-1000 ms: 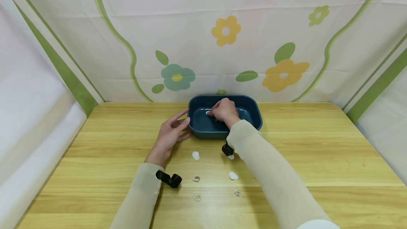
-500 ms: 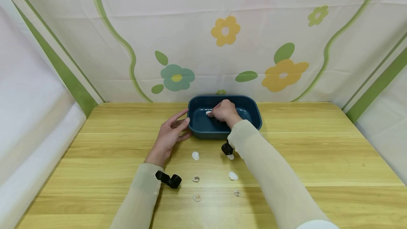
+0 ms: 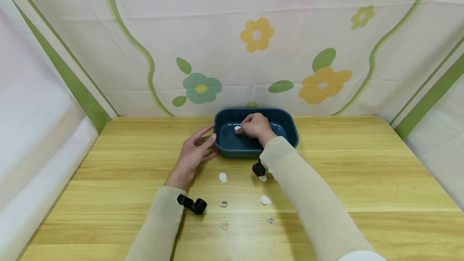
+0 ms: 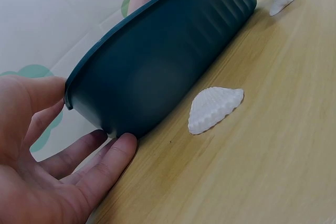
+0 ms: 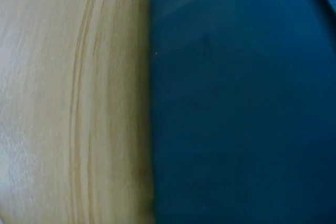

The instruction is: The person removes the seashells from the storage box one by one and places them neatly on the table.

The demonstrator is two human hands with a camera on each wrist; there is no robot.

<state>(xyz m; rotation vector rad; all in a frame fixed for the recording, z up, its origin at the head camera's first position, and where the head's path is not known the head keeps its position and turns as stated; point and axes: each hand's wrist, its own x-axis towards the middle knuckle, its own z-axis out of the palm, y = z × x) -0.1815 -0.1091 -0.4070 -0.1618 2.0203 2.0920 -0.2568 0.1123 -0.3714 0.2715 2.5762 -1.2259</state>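
A dark blue rectangular basin (image 3: 237,153) stands at the back of the table. My right hand (image 3: 256,127) reaches inside it and pinches a small white shell (image 3: 237,128) at the basin's floor. At the left end, my left hand (image 3: 190,154) has its fingers loosely extended; in the left wrist view the thumb is at the rim and fingertips (image 4: 126,142) touch the lower wall. Just in front of the basin lies a ribbed white shell (image 4: 215,109). The right wrist view holds only the basin's outer wall (image 5: 241,108) and wood; the right hand is hidden there.
Several more shells lie on the wooden table (image 3: 362,180) before the basin, among them a white shell (image 3: 266,200), a curled shell (image 3: 223,204) and a brownish-white shell (image 3: 224,225). One shell (image 3: 263,179) is partly behind the right wrist camera. A flowered curtain (image 3: 232,51) hangs behind.
The right hand has stayed almost still in the basin, its fingers shifting only slightly at the shell. The left hand and the shells on the table have not moved.
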